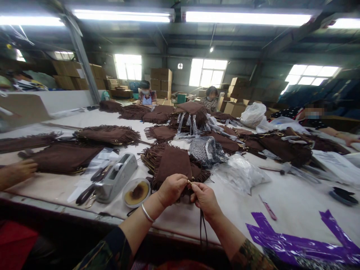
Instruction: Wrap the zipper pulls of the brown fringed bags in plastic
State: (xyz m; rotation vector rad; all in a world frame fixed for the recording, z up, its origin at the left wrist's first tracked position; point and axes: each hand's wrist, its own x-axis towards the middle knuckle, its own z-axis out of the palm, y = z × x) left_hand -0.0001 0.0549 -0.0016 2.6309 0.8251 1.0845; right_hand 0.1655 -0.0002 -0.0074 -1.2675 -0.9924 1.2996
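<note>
My left hand [172,190] and my right hand [206,198] meet at the near edge of a brown fringed bag [173,165]. Thumb and forefinger of each are closed in a pinch on a small gold-coloured metal fitting [189,182]; its exact kind is too small to tell. Thin dark cords [201,227] hang below my right hand, over the table's front edge. The bag lies on others like it, fringe spread to both sides. Left of my left wrist sits a round tub [136,192] with a yellow-brown pad in it.
A grey tape dispenser [119,176] and scissors [86,194] lie left. More brown bags [108,134] cover the table [168,225]. A clear plastic bag [242,173], a pink-handled cutter [269,210] and purple tape [295,240] are right. A co-worker's hand [21,172] reaches in left; others sit opposite.
</note>
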